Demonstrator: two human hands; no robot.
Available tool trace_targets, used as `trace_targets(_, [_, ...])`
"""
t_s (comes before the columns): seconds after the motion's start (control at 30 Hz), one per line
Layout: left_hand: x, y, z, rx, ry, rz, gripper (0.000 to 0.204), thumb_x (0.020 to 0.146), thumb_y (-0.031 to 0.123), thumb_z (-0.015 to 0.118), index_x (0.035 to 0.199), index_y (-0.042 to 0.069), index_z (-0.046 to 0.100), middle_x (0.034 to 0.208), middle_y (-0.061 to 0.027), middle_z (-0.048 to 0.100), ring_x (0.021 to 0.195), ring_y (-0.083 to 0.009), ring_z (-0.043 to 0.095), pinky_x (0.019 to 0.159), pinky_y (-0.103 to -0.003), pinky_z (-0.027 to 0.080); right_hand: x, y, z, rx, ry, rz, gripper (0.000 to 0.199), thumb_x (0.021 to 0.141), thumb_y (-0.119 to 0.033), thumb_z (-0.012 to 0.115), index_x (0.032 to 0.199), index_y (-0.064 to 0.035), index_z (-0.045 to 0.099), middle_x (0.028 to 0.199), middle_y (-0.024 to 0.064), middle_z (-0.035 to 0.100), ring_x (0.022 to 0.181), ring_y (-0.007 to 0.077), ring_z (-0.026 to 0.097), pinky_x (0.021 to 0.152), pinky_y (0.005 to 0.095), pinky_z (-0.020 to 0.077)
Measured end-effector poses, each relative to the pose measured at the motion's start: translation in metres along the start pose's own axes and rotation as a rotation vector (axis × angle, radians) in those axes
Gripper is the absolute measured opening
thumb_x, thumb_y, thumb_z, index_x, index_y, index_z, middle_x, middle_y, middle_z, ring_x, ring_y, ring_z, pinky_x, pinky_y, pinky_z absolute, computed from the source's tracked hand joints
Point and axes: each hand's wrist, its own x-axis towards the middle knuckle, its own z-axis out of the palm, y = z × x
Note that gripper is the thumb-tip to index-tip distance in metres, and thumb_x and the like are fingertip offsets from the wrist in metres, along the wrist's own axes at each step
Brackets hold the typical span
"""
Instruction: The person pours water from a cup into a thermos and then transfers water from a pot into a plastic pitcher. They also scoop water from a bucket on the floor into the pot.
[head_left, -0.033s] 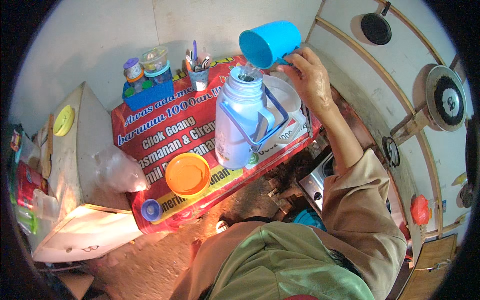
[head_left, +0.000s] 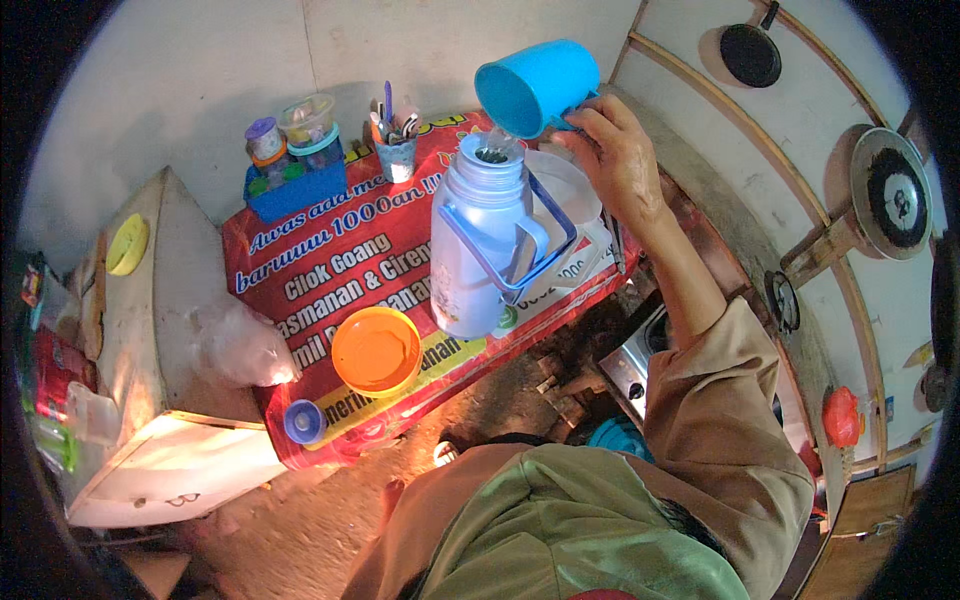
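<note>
"Blue plastic, that mug (head_left: 540, 88). Where is it exactly?"

"Above the flask (head_left: 478, 250), tipped on its side, mouth toward the flask's open neck. A clear stream of water (head_left: 507, 142) runs down from its rim."

"And the right hand (head_left: 622, 160)?"

"Its grip is closed on the mug's handle, fingers bent, over the right end of the desk (head_left: 407, 213)."

"What about the left hand?"

"It's out of view, so I can't tell how its grip is."

"How does the flask stand?"

"Upright, near the desk's near edge, with its carrying handle hanging low across its side. A pale container (head_left: 562, 180) sits just beside it to the right, partly hidden."

"What's at the near left corner?"

"A small blue cap (head_left: 304, 422), right there. An orange bowl (head_left: 376, 352) is near it, further along the near edge. A plastic bag (head_left: 240, 345) rests by the left edge."

"And at the back?"

"A blue basket (head_left: 300, 198) at the far left corner, with jars (head_left: 265, 138) in it. To its right, by the far edge, a cup (head_left: 397, 162) holds cutlery (head_left: 389, 105)."
</note>
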Motion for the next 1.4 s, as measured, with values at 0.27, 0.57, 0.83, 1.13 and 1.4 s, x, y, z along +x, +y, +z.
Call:
trace_targets(0.27, [0.01, 0.007, -0.027, 0.07, -0.143, 0.023, 0.03, 0.081, 0.028, 0.047, 0.096, 0.004, 0.058, 0.084, -0.0143, 0.06, 0.08, -0.027, 0.058, 0.068, -0.035, 0.045, -0.018, -0.009, 0.001, -0.029, -0.007, -0.181, 0.021, 0.064, -0.011, 0.07, 0.075, -0.0034, 0.054, 0.081, 0.0097, 0.052, 0.075, 0.028, 0.052, 0.063, 0.0349, 0.0437])
trace_targets(0.57, [0.024, 0.018, -0.068, 0.184, -0.359, 0.051, 0.03, 0.082, 0.027, 0.049, 0.102, 0.006, 0.055, 0.085, -0.0099, 0.06, 0.079, -0.0221, 0.058, 0.064, -0.033, 0.046, -0.148, 0.051, -0.09, 0.554, 0.175, 0.985, 0.025, 0.078, -0.029, 0.064, 0.08, -0.004, 0.061, 0.067, -0.0013, 0.053, 0.061, 0.0089, 0.047, 0.055, 0.0246, 0.038])
trace_targets(0.83, [0.003, 0.077, -0.095, 0.244, -0.51, -0.054, 0.031, 0.083, 0.027, 0.05, 0.108, 0.008, 0.053, 0.086, -0.006, 0.059, 0.078, -0.0176, 0.059, 0.06, -0.03, 0.046, -0.48, 0.004, -0.136, 0.392, -0.175, 1.777, 0.026, 0.075, -0.03, 0.064, 0.072, -0.0045, 0.062, 0.061, 0.0017, 0.055, 0.054, 0.0125, 0.049, 0.05, 0.0279, 0.038])
trace_targets(1.13, [-0.084, 0.267, -0.042, 0.124, -0.366, -0.234, 0.034, 0.085, 0.029, 0.051, 0.112, 0.008, 0.052, 0.086, -0.0041, 0.059, 0.076, -0.0137, 0.058, 0.057, -0.027, 0.046, -0.795, -0.081, -0.062, -0.231, -0.557, 2.046, 0.033, 0.071, -0.03, 0.065, 0.084, 0.0004, 0.06, 0.084, 0.019, 0.061, 0.079, 0.0323, 0.059, 0.067, 0.0401, 0.0466])
trace_targets(1.4, [-0.13, 0.259, -0.039, 0.46, -0.473, 0.009, 0.038, 0.086, 0.034, 0.05, 0.11, 0.006, 0.054, 0.08, -0.0053, 0.061, 0.068, -0.0116, 0.056, 0.057, -0.024, 0.045, -0.867, -0.072, -0.034, -0.044, -0.906, 1.821, 0.065, 0.069, -0.033, 0.064, 0.121, -0.0001, 0.041, 0.116, 0.0218, 0.049, 0.106, 0.035, 0.048, 0.089, 0.0405, 0.0407])
